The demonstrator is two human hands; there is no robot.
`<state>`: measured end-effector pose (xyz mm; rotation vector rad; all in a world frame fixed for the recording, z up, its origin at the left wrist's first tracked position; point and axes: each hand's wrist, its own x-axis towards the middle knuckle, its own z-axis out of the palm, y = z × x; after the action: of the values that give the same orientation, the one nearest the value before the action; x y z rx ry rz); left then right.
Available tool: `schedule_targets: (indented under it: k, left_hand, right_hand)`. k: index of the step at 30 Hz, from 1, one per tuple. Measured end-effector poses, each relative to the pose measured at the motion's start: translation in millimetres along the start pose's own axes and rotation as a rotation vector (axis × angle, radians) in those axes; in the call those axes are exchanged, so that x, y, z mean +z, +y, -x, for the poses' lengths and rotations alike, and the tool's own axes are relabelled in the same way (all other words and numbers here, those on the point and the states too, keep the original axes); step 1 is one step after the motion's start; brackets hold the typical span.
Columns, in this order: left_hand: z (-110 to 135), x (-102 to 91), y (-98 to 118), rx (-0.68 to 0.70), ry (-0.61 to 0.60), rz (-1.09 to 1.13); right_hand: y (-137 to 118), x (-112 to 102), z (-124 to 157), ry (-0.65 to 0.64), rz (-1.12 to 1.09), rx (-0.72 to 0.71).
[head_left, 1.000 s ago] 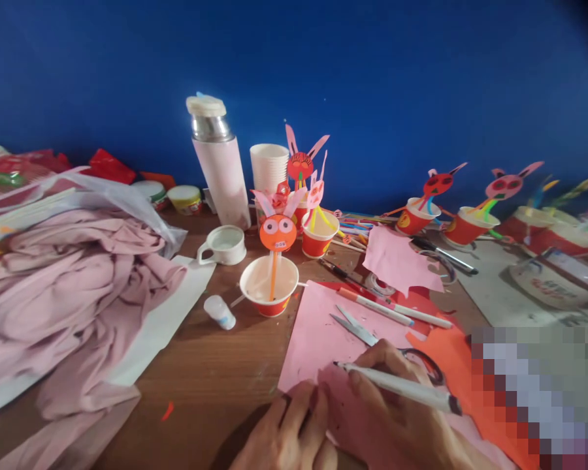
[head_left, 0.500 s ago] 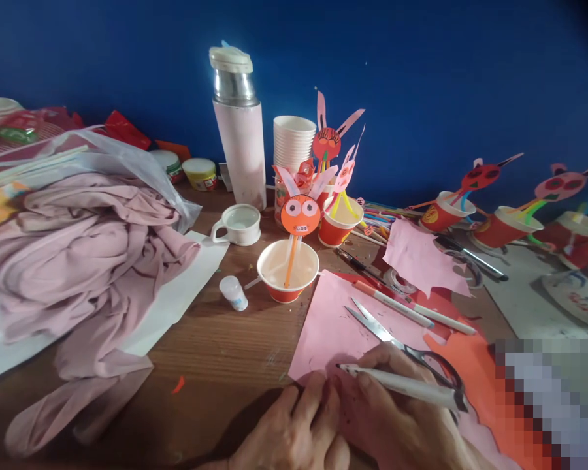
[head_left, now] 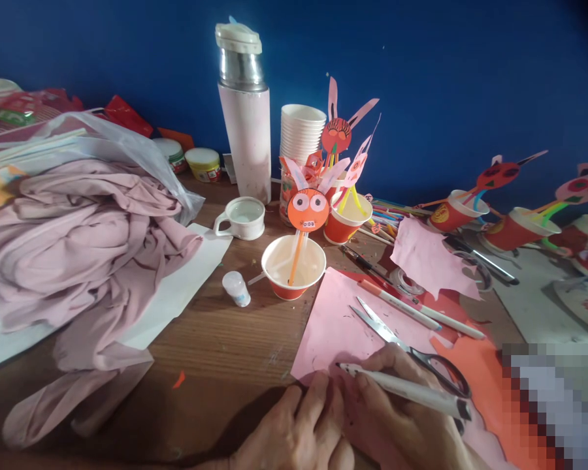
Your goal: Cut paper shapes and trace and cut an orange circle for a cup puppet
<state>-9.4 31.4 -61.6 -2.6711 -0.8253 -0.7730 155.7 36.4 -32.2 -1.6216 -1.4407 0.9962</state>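
A white marker [head_left: 411, 386] with a black tip is gripped in my right hand [head_left: 411, 418], its tip pointing left, close to the left fingertips. My left hand [head_left: 294, 424] is curled, its bunched fingers pinning the pink paper [head_left: 323, 333] to the table; its thumb is hidden. Just beyond the right hand, scissors [head_left: 392, 339] lie with blades parted on the paper. Two capped pens, one an orange-tipped pen [head_left: 399, 305], lie past them. Ahead stands a red paper cup [head_left: 287, 290] with an orange paper face [head_left: 308, 210] on straws.
Left lies a heap of mauve cloth [head_left: 83, 228]. A small white-capped bottle [head_left: 236, 289], a white mug-like lid [head_left: 242, 219] and a tall flask [head_left: 247, 130] stand near the middle. Stacked cups [head_left: 301, 134] and several decorated cups line the blue wall. A pixelated patch covers the lower right.
The view has shifted slightly, so the background things sit a little farther right and higher. Both hands and the marker stay nearly in place.
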Motion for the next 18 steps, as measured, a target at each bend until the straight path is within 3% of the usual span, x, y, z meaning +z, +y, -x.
schedule_targets:
  k: [8,18]
  left_hand:
    - [0.1,0.5,0.7,-0.006,0.003,-0.016]
    - [-3.9,2.0,-2.7,0.031,0.108,-0.022]
  right_hand:
    - [-1.3,-0.9,-1.3,-0.004,0.012,-0.023]
    - [-2.0,-1.2,-0.9,-0.003,0.032,-0.064]
